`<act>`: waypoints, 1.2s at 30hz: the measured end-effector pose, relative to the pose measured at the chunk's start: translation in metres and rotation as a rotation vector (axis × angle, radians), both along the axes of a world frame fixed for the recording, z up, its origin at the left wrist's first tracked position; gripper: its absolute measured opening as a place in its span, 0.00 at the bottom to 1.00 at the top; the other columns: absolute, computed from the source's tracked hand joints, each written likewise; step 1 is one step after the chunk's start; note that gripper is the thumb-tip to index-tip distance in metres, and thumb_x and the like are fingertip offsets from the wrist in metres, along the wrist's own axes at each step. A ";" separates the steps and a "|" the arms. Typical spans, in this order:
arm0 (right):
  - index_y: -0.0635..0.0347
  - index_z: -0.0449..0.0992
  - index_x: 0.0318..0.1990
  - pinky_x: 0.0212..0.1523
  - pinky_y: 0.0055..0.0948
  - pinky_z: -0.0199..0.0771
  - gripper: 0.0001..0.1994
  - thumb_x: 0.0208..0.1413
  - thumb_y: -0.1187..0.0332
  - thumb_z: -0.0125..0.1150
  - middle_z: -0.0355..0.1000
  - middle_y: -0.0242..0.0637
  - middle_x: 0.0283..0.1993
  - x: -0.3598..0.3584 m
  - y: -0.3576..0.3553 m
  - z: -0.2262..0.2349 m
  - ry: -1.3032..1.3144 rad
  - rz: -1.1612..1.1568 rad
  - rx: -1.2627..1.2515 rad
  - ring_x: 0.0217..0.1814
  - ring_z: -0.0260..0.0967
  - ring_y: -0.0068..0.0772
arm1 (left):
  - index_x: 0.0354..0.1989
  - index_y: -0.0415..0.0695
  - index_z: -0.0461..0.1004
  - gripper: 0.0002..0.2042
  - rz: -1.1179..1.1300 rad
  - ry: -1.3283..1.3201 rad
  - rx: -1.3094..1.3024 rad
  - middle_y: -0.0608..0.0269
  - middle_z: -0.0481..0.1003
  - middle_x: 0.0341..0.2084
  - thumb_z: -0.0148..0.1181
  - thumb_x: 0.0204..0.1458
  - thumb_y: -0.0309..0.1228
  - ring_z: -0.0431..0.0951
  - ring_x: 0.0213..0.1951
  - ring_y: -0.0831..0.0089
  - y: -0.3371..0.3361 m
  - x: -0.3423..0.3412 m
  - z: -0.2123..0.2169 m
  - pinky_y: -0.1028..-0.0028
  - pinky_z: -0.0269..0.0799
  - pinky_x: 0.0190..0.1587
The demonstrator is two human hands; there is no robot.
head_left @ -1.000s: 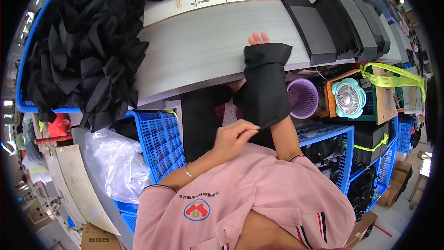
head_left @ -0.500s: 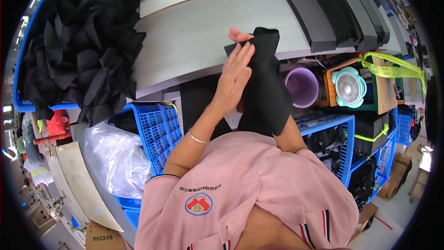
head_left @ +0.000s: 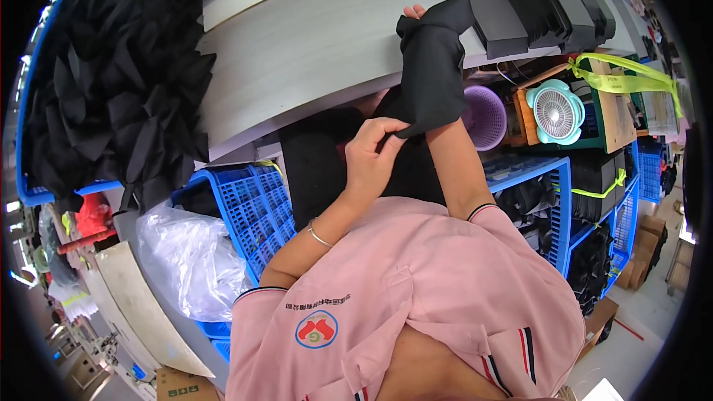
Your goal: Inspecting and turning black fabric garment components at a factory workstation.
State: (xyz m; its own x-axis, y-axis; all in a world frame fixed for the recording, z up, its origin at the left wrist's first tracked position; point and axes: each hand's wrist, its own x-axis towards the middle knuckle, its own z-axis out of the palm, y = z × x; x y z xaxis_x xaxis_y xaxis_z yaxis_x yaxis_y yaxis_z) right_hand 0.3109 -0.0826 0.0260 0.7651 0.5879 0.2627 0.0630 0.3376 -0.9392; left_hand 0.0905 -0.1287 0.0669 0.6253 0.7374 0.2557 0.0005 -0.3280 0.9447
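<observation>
One grey desk (head_left: 312, 52) spans the upper view, with a heap of black fabric pieces (head_left: 111, 82) in a blue bin at its left and a stack of flat black pieces (head_left: 520, 0) at its right. A black fabric sleeve (head_left: 431, 67) is pulled over the right hand (head_left: 414, 12), only whose fingertips show, so its grasp cannot be told. The left hand (head_left: 371, 156) pinches the sleeve's lower edge at the desk's near edge.
</observation>
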 end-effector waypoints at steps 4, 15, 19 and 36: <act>0.63 0.68 0.60 0.60 0.26 0.64 0.19 0.64 0.65 0.56 0.72 0.39 0.56 -0.007 0.008 -0.010 0.433 -0.004 -0.019 0.57 0.68 0.27 | 0.45 0.41 0.73 0.07 -0.180 -0.391 -0.984 0.68 0.77 0.37 0.53 0.61 0.23 0.75 0.37 0.82 0.024 0.014 0.001 0.80 0.71 0.41; 0.70 0.69 0.49 0.53 0.26 0.66 0.13 0.67 0.68 0.47 0.71 0.47 0.45 -0.138 -0.048 0.037 -0.207 0.314 -0.538 0.49 0.68 0.34 | 0.34 0.39 0.72 0.04 0.431 -0.384 -0.484 0.68 0.74 0.27 0.61 0.56 0.24 0.72 0.29 0.83 0.125 0.040 -0.027 0.81 0.67 0.32; 0.69 0.68 0.43 0.48 0.27 0.68 0.11 0.68 0.67 0.46 0.67 0.49 0.42 -0.143 -0.091 0.054 -0.363 0.558 -0.367 0.44 0.68 0.38 | 0.32 0.37 0.74 0.07 0.425 -0.399 -0.506 0.69 0.74 0.24 0.65 0.54 0.26 0.69 0.26 0.85 0.160 0.026 -0.014 0.82 0.64 0.29; 0.67 0.64 0.61 0.70 0.46 0.51 0.31 0.49 0.68 0.66 0.60 0.56 0.65 -0.111 -0.073 0.067 -0.719 -0.037 -0.499 0.70 0.55 0.56 | 0.24 0.48 0.61 0.19 0.125 -0.343 -0.473 0.77 0.67 0.22 0.70 0.50 0.20 0.67 0.26 0.89 0.074 0.016 0.024 0.86 0.62 0.29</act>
